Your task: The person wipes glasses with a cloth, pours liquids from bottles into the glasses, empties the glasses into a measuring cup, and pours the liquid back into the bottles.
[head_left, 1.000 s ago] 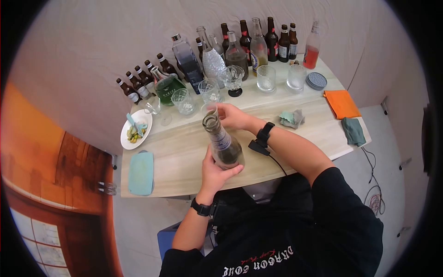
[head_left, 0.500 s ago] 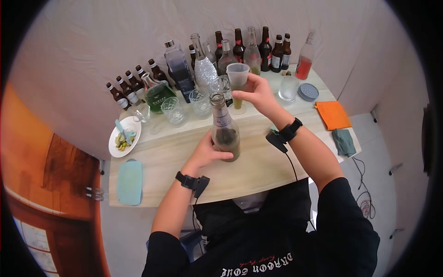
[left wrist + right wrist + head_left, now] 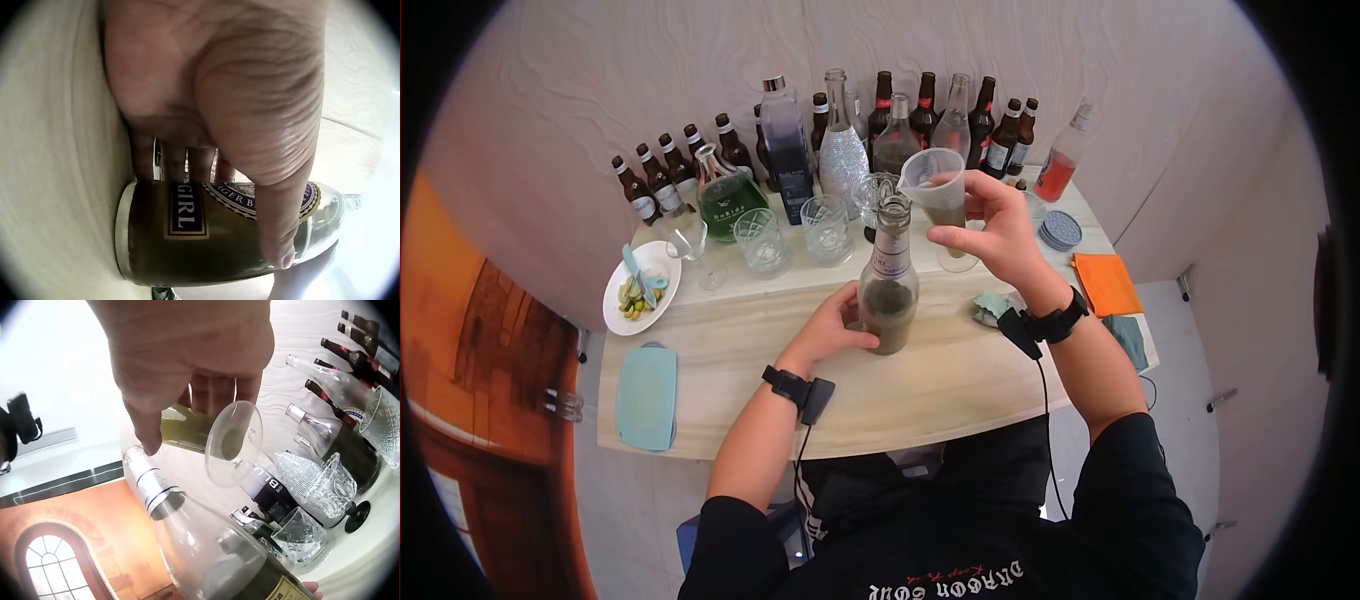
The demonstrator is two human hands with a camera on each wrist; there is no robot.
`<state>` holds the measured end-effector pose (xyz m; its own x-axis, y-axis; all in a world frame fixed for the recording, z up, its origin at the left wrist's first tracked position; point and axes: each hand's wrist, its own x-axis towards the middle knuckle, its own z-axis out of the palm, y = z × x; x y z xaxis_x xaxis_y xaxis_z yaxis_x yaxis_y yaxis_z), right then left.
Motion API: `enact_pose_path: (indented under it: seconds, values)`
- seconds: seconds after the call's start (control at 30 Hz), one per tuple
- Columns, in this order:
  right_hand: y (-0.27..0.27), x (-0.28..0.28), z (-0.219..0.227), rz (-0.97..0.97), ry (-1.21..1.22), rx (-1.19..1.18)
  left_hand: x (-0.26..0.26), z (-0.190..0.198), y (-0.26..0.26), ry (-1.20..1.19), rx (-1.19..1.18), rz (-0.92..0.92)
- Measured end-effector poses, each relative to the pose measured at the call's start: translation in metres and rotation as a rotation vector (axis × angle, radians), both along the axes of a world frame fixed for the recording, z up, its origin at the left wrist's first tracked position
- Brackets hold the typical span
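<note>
A clear glass bottle [image 3: 890, 300] with a silvery neck stands upright on the table, partly filled with dark greenish liquid. My left hand [image 3: 830, 325] grips its lower body, the thumb [image 3: 278, 231] across the front and the fingers behind. With my right hand [image 3: 1000, 235] I hold a clear footed measuring cup [image 3: 940, 190] containing yellow-green liquid. The cup leans left, its spout right at the bottle's mouth. In the right wrist view its round base [image 3: 234, 444] is raised toward the camera.
Crystal tumblers [image 3: 828, 230] and a green decanter [image 3: 728, 200] stand behind the left hand, in front of a row of bottles [image 3: 905, 140]. At left are a plate [image 3: 615, 310] of cut fruit and a light-blue board [image 3: 647, 398]. Orange cloth [image 3: 1108, 284] and grey coasters [image 3: 1060, 230] lie at right.
My right hand has lifted the measuring cup from behind the bottle, moved it right, then tilted it left to the bottle's mouth. The left hand stays on the bottle, which now stands straighter.
</note>
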<state>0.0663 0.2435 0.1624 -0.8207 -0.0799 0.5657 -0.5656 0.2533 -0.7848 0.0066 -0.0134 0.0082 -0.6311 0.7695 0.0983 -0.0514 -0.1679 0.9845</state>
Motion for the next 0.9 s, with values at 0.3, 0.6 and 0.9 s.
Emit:
enact_pose_path:
  seconds: [0.3,0.6,0.9]
  values:
    - [0.011,0.004,0.019,-0.085,0.162,0.251,-0.003,-0.003,0.0,0.027,-0.004,-0.022]
    - [0.015,0.008,0.036,-0.142,0.205,0.415,-0.002,-0.001,0.0,0.002,-0.02,-0.014]
    - [0.016,0.012,0.041,-0.172,0.25,0.477,-0.001,0.001,0.0,0.009,-0.03,-0.007]
